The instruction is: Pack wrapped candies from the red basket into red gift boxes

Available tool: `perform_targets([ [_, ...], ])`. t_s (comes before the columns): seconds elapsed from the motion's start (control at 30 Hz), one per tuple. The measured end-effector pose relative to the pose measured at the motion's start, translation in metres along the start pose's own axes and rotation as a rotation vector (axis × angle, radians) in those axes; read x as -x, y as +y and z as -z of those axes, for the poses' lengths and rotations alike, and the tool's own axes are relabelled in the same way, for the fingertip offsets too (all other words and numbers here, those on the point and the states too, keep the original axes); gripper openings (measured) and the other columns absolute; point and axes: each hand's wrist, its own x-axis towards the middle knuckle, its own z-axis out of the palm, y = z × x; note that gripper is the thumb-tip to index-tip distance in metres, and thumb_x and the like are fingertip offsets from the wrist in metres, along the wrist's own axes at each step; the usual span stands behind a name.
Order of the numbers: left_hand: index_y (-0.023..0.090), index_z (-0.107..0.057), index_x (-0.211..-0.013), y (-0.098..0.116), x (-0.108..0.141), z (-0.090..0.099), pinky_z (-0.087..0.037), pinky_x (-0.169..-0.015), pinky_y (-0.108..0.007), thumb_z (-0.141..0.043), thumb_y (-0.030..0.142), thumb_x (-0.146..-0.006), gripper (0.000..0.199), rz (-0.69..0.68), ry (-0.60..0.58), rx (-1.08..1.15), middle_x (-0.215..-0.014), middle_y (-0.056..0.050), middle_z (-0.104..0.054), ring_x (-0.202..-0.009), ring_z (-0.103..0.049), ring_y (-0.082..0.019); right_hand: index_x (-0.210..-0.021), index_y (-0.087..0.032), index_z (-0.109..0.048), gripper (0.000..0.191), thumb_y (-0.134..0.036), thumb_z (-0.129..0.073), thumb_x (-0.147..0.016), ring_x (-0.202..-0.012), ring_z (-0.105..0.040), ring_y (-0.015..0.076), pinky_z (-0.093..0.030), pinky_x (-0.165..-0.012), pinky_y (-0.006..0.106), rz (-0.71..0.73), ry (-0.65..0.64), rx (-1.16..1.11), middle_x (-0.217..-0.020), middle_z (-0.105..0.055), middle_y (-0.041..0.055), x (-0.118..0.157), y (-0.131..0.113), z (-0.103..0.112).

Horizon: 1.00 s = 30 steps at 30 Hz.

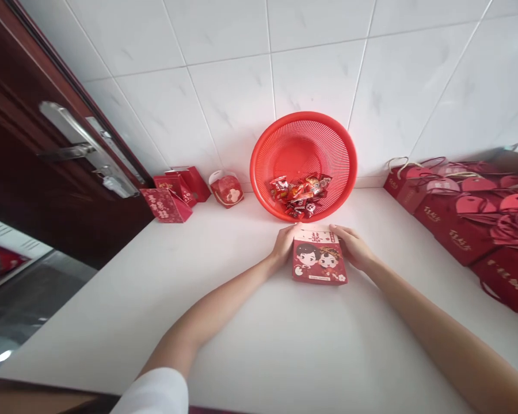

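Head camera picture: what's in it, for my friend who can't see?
A left hand and right hand hold a red box with two cartoon figures at a white table. Behind it, a tilted red basket holds wrapped sweets; small red boxes stand left, red packages right.

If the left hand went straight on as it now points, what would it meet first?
Beyond the box it touches, the left hand would probably meet the red basket first, at its lower rim; depth is hard to judge.
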Motion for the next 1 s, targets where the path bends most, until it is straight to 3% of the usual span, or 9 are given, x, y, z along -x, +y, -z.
perform_targets([
  [0.17, 0.011, -0.076, -0.086, -0.002, -0.001, 0.001, -0.052, -0.083, -0.04, -0.077, 0.059, -0.069, 0.05, -0.001, 0.004, 0.005, -0.093, -0.014, -0.079, -0.09, -0.072, -0.032, -0.083, -0.02, -0.067, 0.033, -0.052, -0.074, -0.079, -0.077, -0.075, 0.0265, -0.057, -0.061, 0.031, -0.01, -0.01, 0.022, -0.082, -0.079, 0.0085, 0.001, 0.0, 0.001],
  [0.6, 0.011, -0.075, -0.086, -0.01, -0.003, 0.005, -0.052, -0.079, -0.038, -0.074, 0.061, -0.072, 0.053, -0.056, -0.008, -0.038, -0.089, -0.013, -0.078, -0.086, -0.07, -0.03, -0.095, -0.018, -0.072, 0.033, -0.048, -0.072, -0.082, -0.087, -0.076, 0.0339, -0.062, -0.072, 0.04, -0.011, -0.005, 0.025, -0.086, -0.079, 0.0121, 0.009, -0.004, -0.005],
  [0.83, 0.012, -0.073, -0.075, -0.009, -0.002, 0.008, -0.048, -0.073, -0.035, -0.072, 0.058, -0.072, 0.047, -0.054, -0.014, -0.095, -0.075, -0.008, -0.073, -0.078, -0.066, -0.026, -0.092, -0.016, -0.072, 0.031, -0.046, -0.072, -0.083, -0.075, -0.076, 0.0288, -0.06, -0.059, 0.033, -0.049, 0.008, 0.046, -0.084, -0.079, 0.0117, 0.006, -0.002, -0.002],
  [1.0, 0.014, -0.067, -0.064, 0.002, -0.001, 0.007, -0.044, -0.065, -0.028, -0.077, 0.046, -0.069, 0.034, -0.015, -0.033, -0.095, -0.066, -0.003, -0.068, -0.066, -0.06, -0.018, -0.086, -0.016, -0.07, 0.032, -0.048, -0.072, -0.082, -0.063, -0.073, 0.0228, -0.058, -0.055, 0.029, -0.026, -0.035, 0.083, -0.075, -0.077, 0.0095, 0.002, 0.0, 0.002],
])
